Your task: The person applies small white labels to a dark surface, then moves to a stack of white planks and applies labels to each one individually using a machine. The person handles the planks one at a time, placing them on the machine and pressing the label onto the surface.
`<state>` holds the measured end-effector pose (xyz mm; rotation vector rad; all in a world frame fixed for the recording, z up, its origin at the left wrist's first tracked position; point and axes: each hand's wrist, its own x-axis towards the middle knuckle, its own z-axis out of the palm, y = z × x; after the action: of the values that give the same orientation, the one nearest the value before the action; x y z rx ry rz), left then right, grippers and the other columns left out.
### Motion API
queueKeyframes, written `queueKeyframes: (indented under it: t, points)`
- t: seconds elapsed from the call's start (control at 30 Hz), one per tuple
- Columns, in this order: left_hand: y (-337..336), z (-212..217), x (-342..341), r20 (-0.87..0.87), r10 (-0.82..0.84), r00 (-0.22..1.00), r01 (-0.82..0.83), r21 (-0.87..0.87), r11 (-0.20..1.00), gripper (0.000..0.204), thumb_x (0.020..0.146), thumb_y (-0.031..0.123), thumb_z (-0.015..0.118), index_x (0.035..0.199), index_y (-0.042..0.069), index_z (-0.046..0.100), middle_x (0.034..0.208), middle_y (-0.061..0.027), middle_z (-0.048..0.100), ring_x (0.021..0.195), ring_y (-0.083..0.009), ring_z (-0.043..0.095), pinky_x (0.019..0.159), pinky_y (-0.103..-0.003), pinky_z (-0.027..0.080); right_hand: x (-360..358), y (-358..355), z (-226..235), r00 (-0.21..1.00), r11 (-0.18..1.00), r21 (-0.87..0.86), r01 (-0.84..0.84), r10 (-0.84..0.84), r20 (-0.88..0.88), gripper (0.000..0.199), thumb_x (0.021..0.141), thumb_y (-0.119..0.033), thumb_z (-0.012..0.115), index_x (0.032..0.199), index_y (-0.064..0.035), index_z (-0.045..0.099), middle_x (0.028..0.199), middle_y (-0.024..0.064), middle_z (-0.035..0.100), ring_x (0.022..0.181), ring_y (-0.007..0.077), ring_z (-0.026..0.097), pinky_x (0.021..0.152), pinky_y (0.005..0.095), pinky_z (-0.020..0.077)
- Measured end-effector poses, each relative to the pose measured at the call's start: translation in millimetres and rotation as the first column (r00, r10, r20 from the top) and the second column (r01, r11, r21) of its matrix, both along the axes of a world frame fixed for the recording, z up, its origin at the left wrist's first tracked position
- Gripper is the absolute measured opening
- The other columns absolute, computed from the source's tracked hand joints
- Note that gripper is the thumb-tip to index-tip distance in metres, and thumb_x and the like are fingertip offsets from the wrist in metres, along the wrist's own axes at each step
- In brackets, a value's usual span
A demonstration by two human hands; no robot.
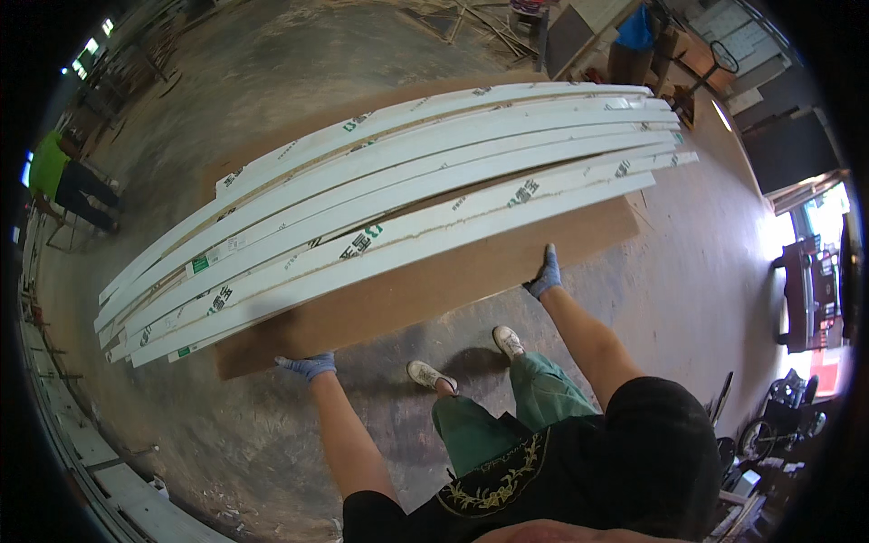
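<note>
A large brown board [434, 290] lies in front of me, with a stack of long white strips [398, 195] across its top. The strips carry printed marks and sit unevenly, their ends staggered. My left hand [310, 365], in a grey-blue glove, grips the board's near edge toward its left end. Farther right, my gloved right hand [546, 274] holds the same edge, thumb on the upper face. The fingers of both hands are mostly hidden under the board. What supports the board from below is hidden.
A person in a green top [68, 176] bends at the far left. Scrap wood strips [484, 27] lie at the back. A hand truck [711, 68] and a bin with a blue bag [634, 45] stand back right. A motorbike [778, 421] is at the right.
</note>
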<state>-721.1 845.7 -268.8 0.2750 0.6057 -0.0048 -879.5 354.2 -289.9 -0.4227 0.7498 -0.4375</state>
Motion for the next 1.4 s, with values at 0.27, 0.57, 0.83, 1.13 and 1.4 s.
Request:
queueKeyframes:
  t: [0.27,0.57,0.83,1.13,1.4]
  points:
    - [-2.4,-10.8,-6.2,0.101,-0.004,0.995,0.009,-0.053,0.999,0.081,0.076,0.071,0.026,0.13,0.012,0.034,0.134,-0.0056,0.035,0.124,-0.026,0.03,0.104,-0.04,0.023,29.6,38.7,35.7,0.958,1.0,0.0,-0.002,0.002,-0.285,0.062,0.068,-0.062,0.059,0.111,-0.0174,0.053,0.106,0.0026,0.059,0.094,0.0236,0.056,0.08,0.0446,0.0448]
    - [0.9,-50.7,-47.4,-0.04,0.153,0.987,-0.158,-0.163,0.974,0.089,0.07,0.077,0.029,0.131,0.011,0.034,0.137,-0.0054,0.032,0.126,-0.0279,0.026,0.104,-0.044,0.02,14.8,35.2,37.4,0.92,0.989,0.003,-0.149,0.14,-0.365,0.058,0.075,-0.063,0.048,0.116,-0.0222,0.05,0.108,-0.0004,0.059,0.098,0.0195,0.055,0.08,0.045,0.044]
    - [6.6,-69.0,-96.5,0.154,-0.001,0.988,0.008,-0.045,0.999,0.079,0.078,0.066,0.032,0.133,0.009,0.03,0.139,-0.006,0.028,0.126,-0.0266,0.025,0.104,-0.041,0.02,-14.1,30.3,32.1,0.946,0.969,0.039,-0.246,0.248,-0.207,0.066,0.077,-0.066,0.038,0.123,-0.0186,0.043,0.123,0.0033,0.048,0.112,0.0252,0.045,0.09,0.0471,0.0381]
    - [-100.2,-59.1,-150.0,-0.088,0.271,0.959,-0.278,-0.082,0.957,0.079,0.077,0.07,0.029,0.129,0.012,0.037,0.13,-0.0051,0.04,0.115,-0.0275,0.038,0.1,-0.038,0.028,-76.8,-64.9,46.1,0.916,0.95,-0.018,-0.311,0.294,-0.271,0.064,0.082,-0.063,0.024,0.124,-0.0179,0.042,0.123,0.0026,0.047,0.11,0.026,0.045,0.086,0.045,0.0425]
    - [-171.3,-88.4,-180.9,0.01,0.411,0.912,-0.399,-0.217,0.891,0.078,0.078,0.069,0.028,0.129,0.01,0.036,0.132,-0.0084,0.038,0.116,-0.0293,0.037,0.101,-0.038,0.027,-91.7,-127.7,62.7,0.87,0.938,0.059,-0.342,0.34,-0.357,0.063,0.077,-0.061,0.032,0.124,-0.0194,0.044,0.128,0.0016,0.044,0.115,0.0276,0.041,0.089,0.0487,0.0383]
